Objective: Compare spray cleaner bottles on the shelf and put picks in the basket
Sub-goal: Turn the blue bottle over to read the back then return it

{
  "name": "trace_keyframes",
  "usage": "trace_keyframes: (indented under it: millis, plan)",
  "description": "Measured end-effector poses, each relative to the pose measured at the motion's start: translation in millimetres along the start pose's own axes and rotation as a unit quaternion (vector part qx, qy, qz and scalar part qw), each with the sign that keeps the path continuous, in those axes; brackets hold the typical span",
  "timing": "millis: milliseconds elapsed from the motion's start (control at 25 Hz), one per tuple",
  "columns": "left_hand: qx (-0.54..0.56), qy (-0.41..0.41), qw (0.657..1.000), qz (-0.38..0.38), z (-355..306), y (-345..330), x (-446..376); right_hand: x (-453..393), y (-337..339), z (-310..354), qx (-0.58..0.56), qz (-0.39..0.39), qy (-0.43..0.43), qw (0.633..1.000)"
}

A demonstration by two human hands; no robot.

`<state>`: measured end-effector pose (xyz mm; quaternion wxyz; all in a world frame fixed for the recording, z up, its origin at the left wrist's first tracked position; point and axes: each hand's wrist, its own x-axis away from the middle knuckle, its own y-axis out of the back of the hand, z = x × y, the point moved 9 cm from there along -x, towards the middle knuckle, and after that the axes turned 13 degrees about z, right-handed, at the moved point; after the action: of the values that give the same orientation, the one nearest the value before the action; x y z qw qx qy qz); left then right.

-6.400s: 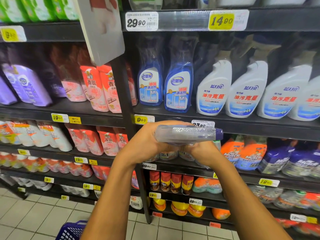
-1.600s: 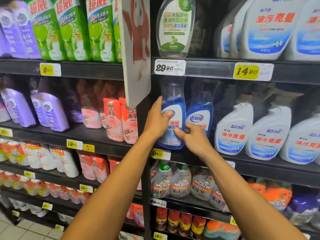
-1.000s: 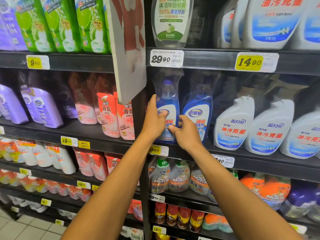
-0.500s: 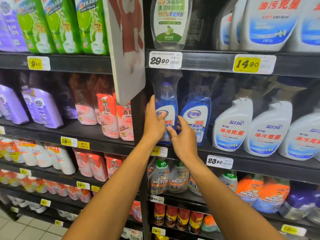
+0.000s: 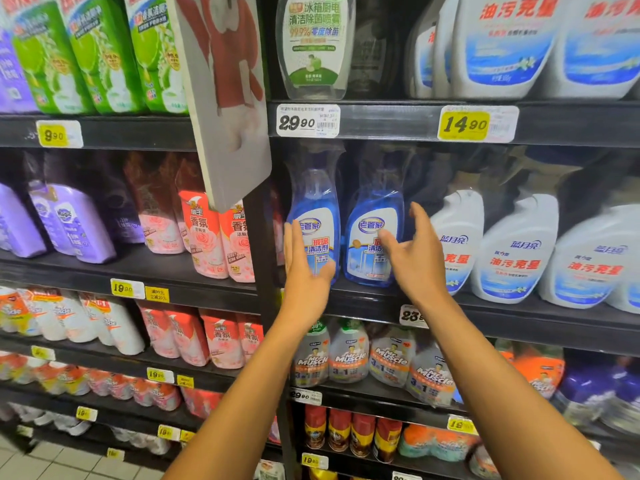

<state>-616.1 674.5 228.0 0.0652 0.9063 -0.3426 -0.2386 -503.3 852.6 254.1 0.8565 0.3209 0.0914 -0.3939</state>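
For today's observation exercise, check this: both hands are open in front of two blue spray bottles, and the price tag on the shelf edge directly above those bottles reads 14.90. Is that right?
Not quite. In the head view the tag above the two blue spray bottles reads 29.90; the yellow 14.90 tag sits further right, above the white bottles. The left hand and right hand are indeed open.

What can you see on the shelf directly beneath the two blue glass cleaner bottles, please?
Below the blue glass cleaner bottles stand grey Mr Muscle spray bottles. The left forearm covers part of the leftmost one; anything behind them is hidden.

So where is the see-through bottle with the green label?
In the head view, the green-label bottle stands on the upper shelf, right above the 29.90 price tag, beside the hanging sign.
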Motion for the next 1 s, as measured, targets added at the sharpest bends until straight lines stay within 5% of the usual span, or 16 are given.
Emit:
trace_keyframes:
  millis: [200,560,720,840,1000]
  plan:
    - [0.121,0.051,0.99,-0.047,20,-10,19,-4,-9,0,0.021,0.013,-0.002,1.0]
    - [0.163,0.109,0.98,0.02,32,-26,11,8,4,16,0.054,-0.028,0.008,0.998]
    - [0.185,0.11,0.976,0.022,37,-30,14,23,13,4,-0.078,-0.019,-0.021,0.997]
    - [0.249,0.134,0.958,0.037,43,-38,27,39,8,-22,-0.287,0.024,-0.095,0.953]
    - [0.364,0.162,0.891,0.217,35,-92,62,75,-7,-45,-0.462,0.066,-0.143,0.873]
